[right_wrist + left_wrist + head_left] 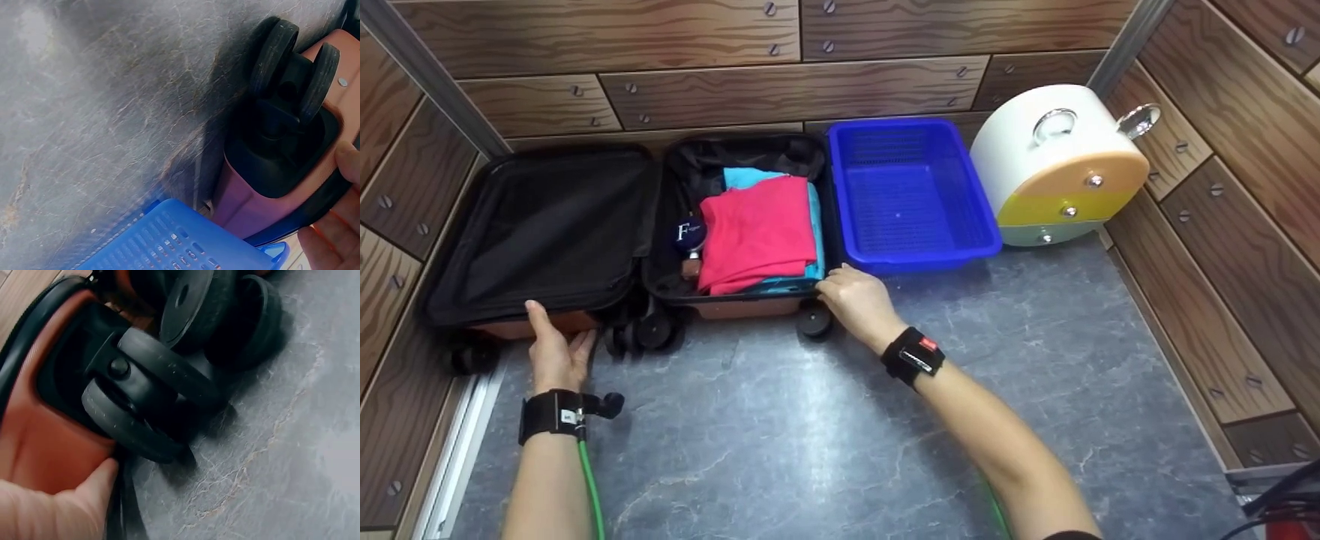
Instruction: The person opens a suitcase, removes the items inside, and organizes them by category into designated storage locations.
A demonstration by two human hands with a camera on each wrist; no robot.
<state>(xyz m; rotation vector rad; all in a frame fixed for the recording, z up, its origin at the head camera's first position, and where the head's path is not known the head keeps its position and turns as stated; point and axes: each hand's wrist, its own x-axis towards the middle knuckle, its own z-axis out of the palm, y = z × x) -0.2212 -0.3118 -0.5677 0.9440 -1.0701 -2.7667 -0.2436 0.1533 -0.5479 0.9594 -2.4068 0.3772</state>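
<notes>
An orange-brown suitcase (750,308) with a black lining lies spread wide on the floor. In its right half are a folded red cloth (757,232), a blue cloth (744,178) under it, and a dark round-topped item (688,234) marked with an F. My left hand (556,356) grips the front edge of the black-covered left half (562,217), thumb up at the rim and fingers low on the shell. At the right half's front corner, my right hand (861,304) holds the rim, close to a black wheel (292,79).
Right beside the suitcase stands a blue plastic basket (911,259). Farther right is a white rounded drawer box (1027,135) with coloured drawer fronts. Wood-patterned walls (720,97) enclose the grey marbled floor (765,450). A green cable (591,480) runs along the left forearm.
</notes>
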